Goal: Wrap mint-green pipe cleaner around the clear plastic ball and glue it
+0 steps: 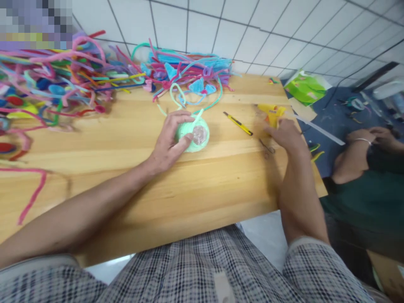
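Head view: right hand (285, 134) at glue gun (272, 113)

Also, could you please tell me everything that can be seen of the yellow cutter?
The yellow cutter is slim and straight, with black parts, its body apparently plastic. It lies flat on the wooden table, slanting, its far end to the left, between the round green piece and the glue gun. Only the table touches it. Whether the blade is out, I cannot tell.
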Demonstrator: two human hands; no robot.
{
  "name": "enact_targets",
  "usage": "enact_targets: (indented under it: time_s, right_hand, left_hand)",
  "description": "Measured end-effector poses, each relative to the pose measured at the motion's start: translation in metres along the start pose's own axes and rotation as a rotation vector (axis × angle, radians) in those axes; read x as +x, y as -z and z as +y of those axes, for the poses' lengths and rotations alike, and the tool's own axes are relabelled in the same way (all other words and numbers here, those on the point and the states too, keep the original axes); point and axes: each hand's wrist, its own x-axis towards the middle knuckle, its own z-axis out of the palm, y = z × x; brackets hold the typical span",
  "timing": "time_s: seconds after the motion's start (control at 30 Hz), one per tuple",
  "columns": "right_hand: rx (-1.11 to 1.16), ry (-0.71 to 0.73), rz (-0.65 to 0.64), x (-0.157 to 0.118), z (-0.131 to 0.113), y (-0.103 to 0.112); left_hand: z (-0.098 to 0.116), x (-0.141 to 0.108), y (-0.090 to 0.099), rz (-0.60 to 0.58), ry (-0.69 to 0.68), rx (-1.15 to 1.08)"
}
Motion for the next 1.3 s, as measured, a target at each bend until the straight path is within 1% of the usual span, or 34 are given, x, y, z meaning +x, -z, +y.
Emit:
enact_targets:
  time_s: [0.03, 0.07, 0.1, 0.13, 0.2, 0.27, 0.3, 0.37, 0.43, 0.53, 0.63, 0.8, 0.97, 1.3]
  right_hand:
    - [-0.128, -0.068, 0.041, -0.011, -0.007, 0.007]
    - [-0.219, -0.092, 0.047, -0.023, -0.018, 0.014]
    - [-0.248, -0.054, 0.031, -0.036, -0.033, 0.020]
    - [-0.208, 0.062, 0.014, -0.048, -0.052, 0.025]
    - [-0.043, 0.363, 0.003, -0.067, -0.098, 0.027]
    - [0.050, 0.614, -0.007, -0.073, -0.146, 0.019]
    - [0.063, 0.701, -0.018, -0.072, -0.166, 0.012]
    - [0.072, 0.809, -0.060, -0.064, -0.197, -0.005]
    - [0.082, 0.864, -0.100, -0.055, -0.213, -0.021]
    - [0.107, 0.863, -0.127, -0.047, -0.215, -0.035]
    - [0.132, 0.830, -0.128, -0.046, -0.207, -0.040]
    - [0.114, 0.783, -0.122, -0.045, -0.198, -0.044]
    - [0.130, 0.798, -0.103, -0.045, -0.195, -0.047]
    - [0.113, 0.756, -0.105, -0.051, -0.195, -0.047]
  left_hand:
    - [0.000, 0.000, -0.001, 0.000, 0.000, 0.006]
    - [0.001, 0.000, -0.002, 0.000, 0.000, 0.016]
    - [0.001, 0.001, -0.003, 0.003, 0.000, 0.028]
    - [0.002, 0.001, -0.004, 0.004, -0.001, 0.035]
    - [0.003, 0.002, -0.005, 0.008, -0.009, 0.037]
    - [0.005, 0.002, -0.006, 0.017, -0.023, 0.023]
    - [0.006, 0.002, -0.007, 0.022, -0.031, 0.014]
    - [0.006, 0.002, -0.008, 0.031, -0.046, 0.001]
    - [0.007, 0.001, -0.009, 0.031, -0.054, 0.000]
    - [0.006, 0.001, -0.010, 0.029, -0.048, 0.018]
    - [0.007, 0.001, -0.011, 0.033, -0.035, 0.043]
    - [0.008, 0.000, -0.010, 0.025, -0.013, 0.051]
    - [0.009, 0.000, -0.009, 0.025, -0.014, 0.037]
    - [0.008, 0.000, -0.006, -0.019, -0.015, 0.016]
